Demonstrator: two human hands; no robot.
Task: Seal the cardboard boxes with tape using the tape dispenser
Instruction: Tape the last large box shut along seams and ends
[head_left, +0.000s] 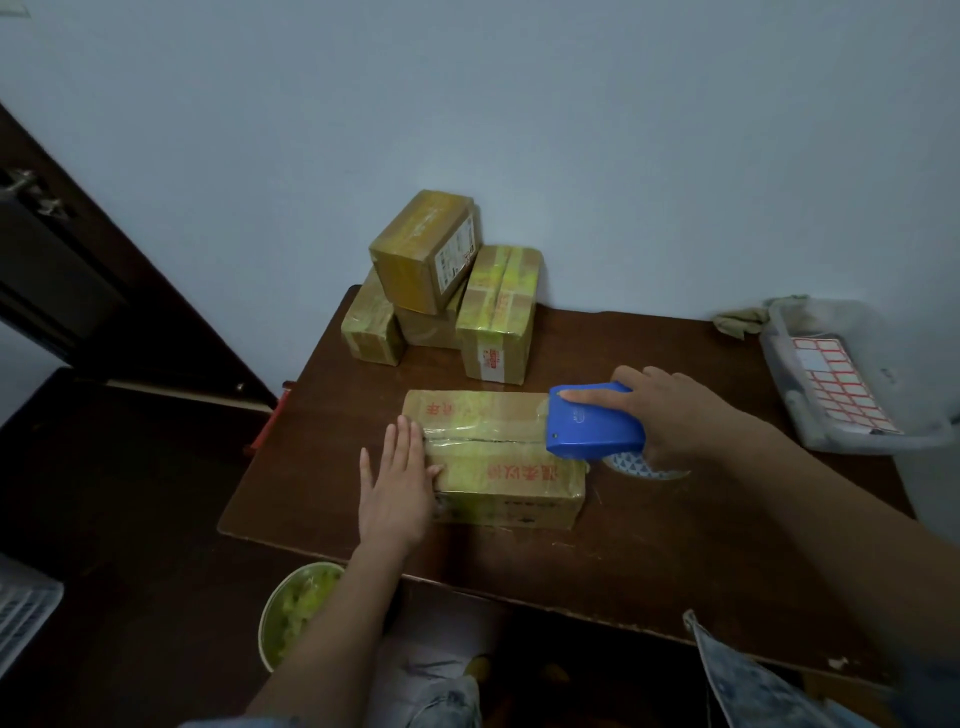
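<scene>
Near the table front edge: cardboard box (red print on top), left hand flat and open on its left end; right hand gripping blue tape dispenser at its right end. Taped boxes stacked at back-left corner.

Front box: red Chinese print on top, too blurred to read. Rear boxes: white shipping labels, text illegible. Sheet of blank red-bordered stickers in bin.
</scene>
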